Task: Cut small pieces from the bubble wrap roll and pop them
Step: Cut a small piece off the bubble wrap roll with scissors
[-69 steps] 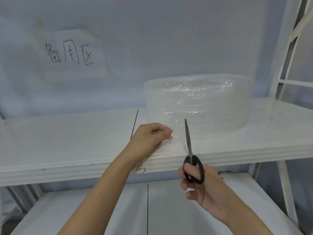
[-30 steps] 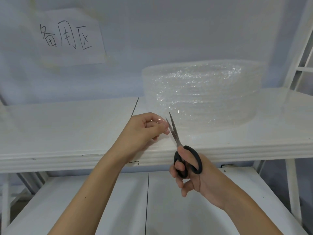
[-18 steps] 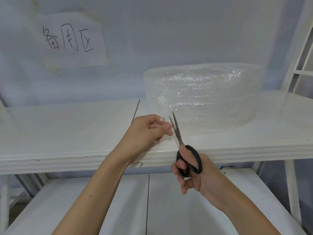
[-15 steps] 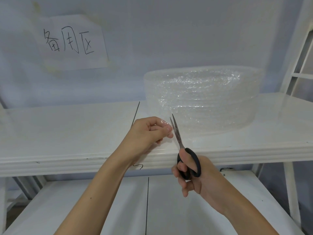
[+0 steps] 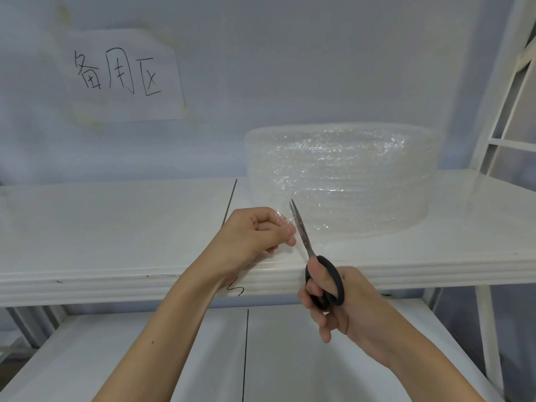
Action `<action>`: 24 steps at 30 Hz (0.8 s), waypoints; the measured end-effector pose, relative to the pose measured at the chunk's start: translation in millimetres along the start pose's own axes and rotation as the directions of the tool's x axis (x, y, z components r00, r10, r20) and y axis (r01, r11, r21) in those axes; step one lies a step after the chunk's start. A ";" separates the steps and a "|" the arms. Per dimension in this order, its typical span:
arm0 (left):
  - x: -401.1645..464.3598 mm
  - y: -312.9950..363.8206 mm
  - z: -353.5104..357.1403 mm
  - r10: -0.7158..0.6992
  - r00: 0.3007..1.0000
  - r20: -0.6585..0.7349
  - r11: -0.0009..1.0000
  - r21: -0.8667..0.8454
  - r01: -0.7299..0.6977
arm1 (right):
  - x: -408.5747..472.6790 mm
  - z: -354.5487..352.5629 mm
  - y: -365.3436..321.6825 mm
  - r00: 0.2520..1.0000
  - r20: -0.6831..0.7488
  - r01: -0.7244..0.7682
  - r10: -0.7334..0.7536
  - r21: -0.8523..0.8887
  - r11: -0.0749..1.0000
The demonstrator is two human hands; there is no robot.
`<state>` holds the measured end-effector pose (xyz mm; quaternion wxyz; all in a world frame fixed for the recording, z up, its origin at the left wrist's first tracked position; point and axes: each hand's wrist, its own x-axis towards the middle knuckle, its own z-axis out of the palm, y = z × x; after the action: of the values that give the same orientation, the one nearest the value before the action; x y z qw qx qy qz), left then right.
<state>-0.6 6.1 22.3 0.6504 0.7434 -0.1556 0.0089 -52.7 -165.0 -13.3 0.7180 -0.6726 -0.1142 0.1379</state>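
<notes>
On the upper shelf [image 5: 116,227], white with a grooved front edge and a dark seam running across its top: one bubble wrap roll [image 5: 342,178], clear, wound in many layers, lying flat on its end toward the right half of the board, its loose sheet trailing forward toward the person. Behind it, a pale blue wall [image 5: 319,68] bearing a white paper sign [image 5: 121,74] with three handwritten characters in black. Below, a lower shelf [image 5: 145,358], also white, with a dark seam down its middle. At far right, a white frame upright [image 5: 490,329] with crossbars. Left hand [image 5: 255,236], fingers curled, pinching the free edge of the wrap between thumb and fingertips, held just above the shelf's front edge. Right hand [image 5: 342,303], below and in front of the shelf edge, fingers through the black loops of a pair of scissors [image 5: 313,256]; steel blades point up and slightly left, nearly closed, set against the wrap immediately right of the left fingertips. One small black squiggle mark [image 5: 235,290] on the shelf's front edge, beside the left wrist.
</notes>
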 end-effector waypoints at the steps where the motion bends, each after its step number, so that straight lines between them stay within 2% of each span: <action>1: -0.1 0.0 0.0 0.003 1.000 0.005 1.000 0.004 -0.003 | -0.4 -0.4 -1.0 1.000 -0.005 -0.002 0.002 -0.007 1.000; 8: 0.5 -2.3 -2.5 0.018 0.999 0.033 0.999 0.027 -0.018 | -1.1 -2.8 -10.7 0.998 0.030 -0.051 0.051 -0.004 0.999; 12: -1.0 -2.3 -2.7 0.027 1.000 0.014 1.000 0.014 -0.027 | -4.7 -1.9 -12.6 0.996 0.011 -0.083 0.083 -0.033 0.996; 19: -4.5 -0.3 0.4 0.076 0.996 -0.047 0.996 -0.053 -0.079 | -13.4 -1.2 -1.3 0.987 0.078 -0.140 0.141 -0.016 0.990; 24: -6.2 0.9 0.1 0.070 0.997 -0.022 0.997 -0.029 -0.071 | -12.8 -0.2 -3.7 0.985 0.085 -0.150 0.149 0.004 0.989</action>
<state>-6.8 7.2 21.9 0.6624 0.7275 -0.1748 0.0375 -64.4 -170.0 -9.4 0.7037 -0.6690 -0.0930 0.2204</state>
